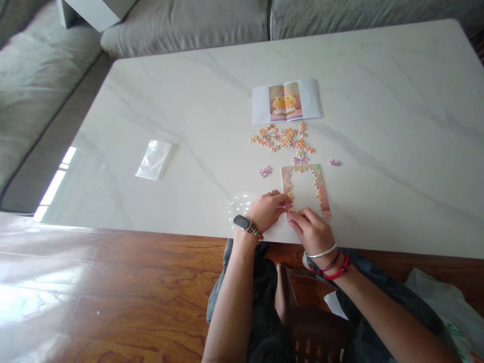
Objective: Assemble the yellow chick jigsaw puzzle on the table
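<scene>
— Where are the hands?

— Both are at the 7 o'clock corner of the frame (320, 191), which lies flat near the table (378, 91) edge. The left hand (265, 209) comes in from 9 o'clock and the right hand (313, 230) from 5 o'clock. Their fingertips almost meet.

— And the grips?

— The left fingers (282, 200) are bunched with their tips on the frame's edge. The right fingers (298, 218) are curled and pressed down beside them. I cannot tell whether either hand is pinching a piece.

— What's around it?

— A pile (282, 137) of loose pieces lies at 12 o'clock of the frame, with the picture sheet (286, 101) beyond it. There are stray pieces at 10 o'clock (265, 171) and at 2 o'clock (335, 162). A clear bag (155, 159) lies well apart at 9 o'clock.

— Anything on the wrists?

— A watch (243, 223) on the left and red bands (333, 267) on the right.
</scene>
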`<state>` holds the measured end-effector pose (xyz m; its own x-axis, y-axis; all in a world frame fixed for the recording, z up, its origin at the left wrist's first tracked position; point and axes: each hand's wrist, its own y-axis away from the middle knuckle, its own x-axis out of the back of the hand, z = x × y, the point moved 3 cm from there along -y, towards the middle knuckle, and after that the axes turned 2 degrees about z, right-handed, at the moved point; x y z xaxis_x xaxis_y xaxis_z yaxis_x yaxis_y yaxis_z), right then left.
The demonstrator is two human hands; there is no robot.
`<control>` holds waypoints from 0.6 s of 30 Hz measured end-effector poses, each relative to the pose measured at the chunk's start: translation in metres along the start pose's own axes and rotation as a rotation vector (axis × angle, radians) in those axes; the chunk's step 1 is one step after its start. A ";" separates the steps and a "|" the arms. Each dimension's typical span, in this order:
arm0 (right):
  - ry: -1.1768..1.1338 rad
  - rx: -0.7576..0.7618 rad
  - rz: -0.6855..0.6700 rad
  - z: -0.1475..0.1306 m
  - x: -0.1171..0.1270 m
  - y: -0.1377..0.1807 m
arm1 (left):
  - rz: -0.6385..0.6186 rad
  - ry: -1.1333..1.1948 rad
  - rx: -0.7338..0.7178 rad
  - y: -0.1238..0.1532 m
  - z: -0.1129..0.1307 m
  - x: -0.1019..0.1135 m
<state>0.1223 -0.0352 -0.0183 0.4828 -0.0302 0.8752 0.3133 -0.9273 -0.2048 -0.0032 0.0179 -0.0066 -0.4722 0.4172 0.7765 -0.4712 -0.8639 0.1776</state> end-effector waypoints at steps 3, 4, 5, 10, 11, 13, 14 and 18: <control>0.009 0.029 -0.008 -0.002 0.002 0.001 | -0.012 -0.001 -0.005 0.000 0.001 0.001; 0.006 0.043 -0.009 -0.003 0.002 0.001 | -0.015 -0.002 -0.008 0.000 0.001 0.001; 0.002 0.057 -0.012 -0.003 0.003 0.001 | -0.015 -0.002 -0.012 0.001 0.001 0.001; 0.023 0.123 -0.031 -0.003 0.003 0.001 | -0.006 0.000 -0.031 0.001 0.000 0.001; 0.039 0.130 -0.026 -0.003 0.003 0.001 | -0.009 -0.001 -0.031 0.001 -0.001 0.001; 0.057 0.134 -0.012 -0.003 0.002 0.000 | -0.017 -0.004 -0.027 0.001 -0.001 0.001; 0.056 0.131 -0.003 -0.002 0.002 0.000 | -0.020 -0.005 -0.025 0.001 -0.001 0.001; 0.040 0.123 0.016 -0.002 0.002 0.000 | -0.027 -0.006 -0.022 0.000 -0.002 0.000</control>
<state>0.1214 -0.0361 -0.0160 0.4567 -0.0618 0.8875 0.4044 -0.8741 -0.2690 -0.0049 0.0183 -0.0073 -0.4548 0.4388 0.7750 -0.4998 -0.8460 0.1856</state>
